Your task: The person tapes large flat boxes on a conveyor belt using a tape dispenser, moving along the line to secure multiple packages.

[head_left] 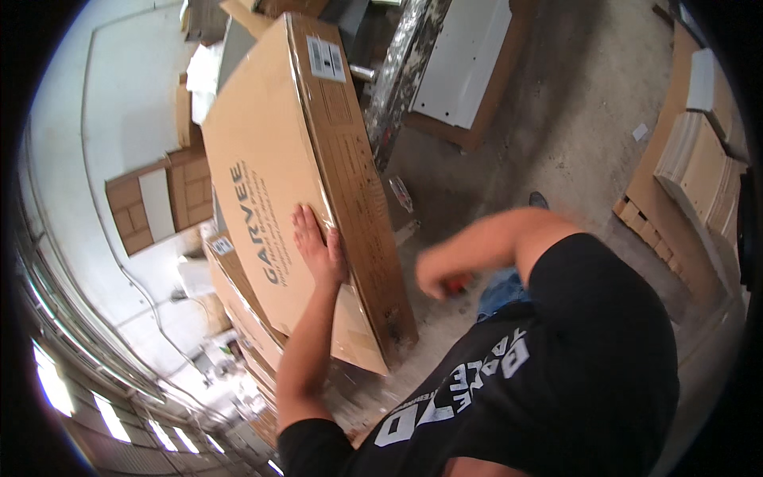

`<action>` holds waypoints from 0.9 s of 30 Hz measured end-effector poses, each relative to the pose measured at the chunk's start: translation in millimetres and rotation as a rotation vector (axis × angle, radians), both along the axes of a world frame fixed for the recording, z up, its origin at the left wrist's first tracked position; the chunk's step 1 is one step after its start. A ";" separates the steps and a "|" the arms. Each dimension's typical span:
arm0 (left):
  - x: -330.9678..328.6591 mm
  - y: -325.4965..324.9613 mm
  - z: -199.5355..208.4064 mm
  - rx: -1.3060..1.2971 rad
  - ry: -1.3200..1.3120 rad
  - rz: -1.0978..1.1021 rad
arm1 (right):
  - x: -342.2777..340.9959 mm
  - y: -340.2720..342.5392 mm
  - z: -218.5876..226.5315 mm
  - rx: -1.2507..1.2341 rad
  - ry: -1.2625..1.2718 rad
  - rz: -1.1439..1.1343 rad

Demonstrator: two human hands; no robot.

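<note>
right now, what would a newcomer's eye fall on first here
First, probably the large brown cardboard box left of centre, with the person's bare left hand spread flat on its broad face. Next, the blurred right hand near the middle, beside a small red thing too blurred to name. Beyond, the long white panel stands out at top centre-right.

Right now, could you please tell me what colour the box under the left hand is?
The box is brown, best seen in the head view.
</note>
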State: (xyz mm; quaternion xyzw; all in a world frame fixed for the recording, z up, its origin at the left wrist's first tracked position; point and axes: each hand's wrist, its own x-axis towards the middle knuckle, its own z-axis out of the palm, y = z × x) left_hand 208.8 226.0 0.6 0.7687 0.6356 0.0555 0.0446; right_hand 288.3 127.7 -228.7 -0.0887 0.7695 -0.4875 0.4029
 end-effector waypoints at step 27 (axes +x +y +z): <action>68.7 54.8 -176.9 -1.120 0.958 -0.869 | 496.8 -33.9 18.2 0.395 -0.397 -2.389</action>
